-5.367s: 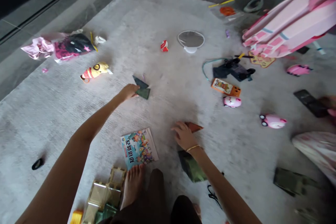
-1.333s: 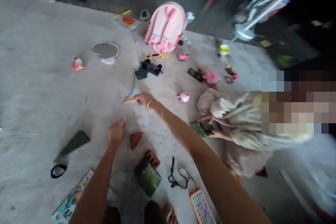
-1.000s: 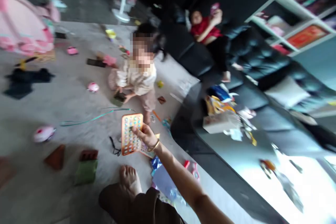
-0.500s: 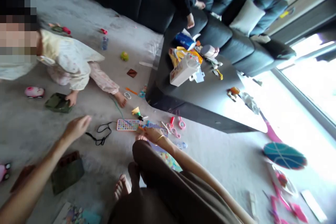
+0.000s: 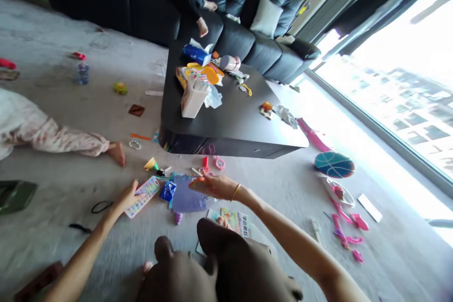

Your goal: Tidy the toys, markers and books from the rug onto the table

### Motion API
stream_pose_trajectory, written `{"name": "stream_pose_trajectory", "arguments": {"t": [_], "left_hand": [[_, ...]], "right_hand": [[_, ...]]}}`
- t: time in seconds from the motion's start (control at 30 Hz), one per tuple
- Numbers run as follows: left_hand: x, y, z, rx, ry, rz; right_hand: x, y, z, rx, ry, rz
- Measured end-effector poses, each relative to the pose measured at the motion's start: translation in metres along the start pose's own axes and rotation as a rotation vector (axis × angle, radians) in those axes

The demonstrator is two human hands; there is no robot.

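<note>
My left hand (image 5: 128, 196) grips the lower left part of a toy board (image 5: 148, 190) with an orange rim and rows of small coloured spots. The board lies at a slant. Over a flat purple piece (image 5: 187, 193), my right hand (image 5: 216, 186) has its fingers together, with some orange at the fingertips; what they hold, if anything, is unclear. Between the hands lies a shiny blue packet (image 5: 168, 190). A small purple item (image 5: 178, 218) is just below the purple piece. A yellow and green toy (image 5: 151, 164) sits beyond the board.
A dark low table (image 5: 233, 118) with a white box (image 5: 194, 96) stands ahead. Toys litter the floor, including a blue ball (image 5: 334, 165) and pink parts (image 5: 341, 231) at right. A person's leg (image 5: 71, 139) stretches in from the left. Books (image 5: 231, 222) lie by my knees.
My left hand has moved right and taken hold of the toy board, which is now slanted. My right hand has shifted off the board's right end to over the purple piece. The view has swung right.
</note>
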State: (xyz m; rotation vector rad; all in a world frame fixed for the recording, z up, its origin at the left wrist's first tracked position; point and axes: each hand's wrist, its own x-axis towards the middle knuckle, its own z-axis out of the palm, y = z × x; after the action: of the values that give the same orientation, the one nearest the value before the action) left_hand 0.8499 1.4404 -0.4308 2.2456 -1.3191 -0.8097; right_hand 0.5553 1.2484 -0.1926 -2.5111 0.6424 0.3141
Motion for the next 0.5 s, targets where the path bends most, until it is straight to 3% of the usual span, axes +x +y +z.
{"name": "stream_pose_trajectory", "arguments": {"t": [0.1, 0.2, 0.27, 0.33, 0.4, 0.5], "left_hand": [[-0.011, 0.018, -0.034, -0.056, 0.014, 0.003], [-0.029, 0.07, -0.09, -0.084, 0.111, 0.074], [-0.039, 0.125, -0.124, -0.134, 0.218, 0.161], [-0.037, 0.192, -0.145, -0.194, 0.284, 0.222], [-0.019, 0.263, -0.148, -0.248, 0.37, 0.254], [0.039, 0.355, -0.13, -0.388, 0.376, 0.311]], "right_hand": [[-0.016, -0.007, -0.018, -0.317, -0.085, -0.191], [-0.037, -0.005, -0.064, -0.51, -0.045, -0.268], [-0.046, 0.001, -0.102, -0.602, 0.107, -0.28], [-0.045, 0.011, -0.137, -0.665, 0.293, -0.303], [-0.033, 0.027, -0.163, -0.688, 0.431, -0.346], [0.0, 0.058, -0.182, -0.666, 0.5, -0.432]]}}
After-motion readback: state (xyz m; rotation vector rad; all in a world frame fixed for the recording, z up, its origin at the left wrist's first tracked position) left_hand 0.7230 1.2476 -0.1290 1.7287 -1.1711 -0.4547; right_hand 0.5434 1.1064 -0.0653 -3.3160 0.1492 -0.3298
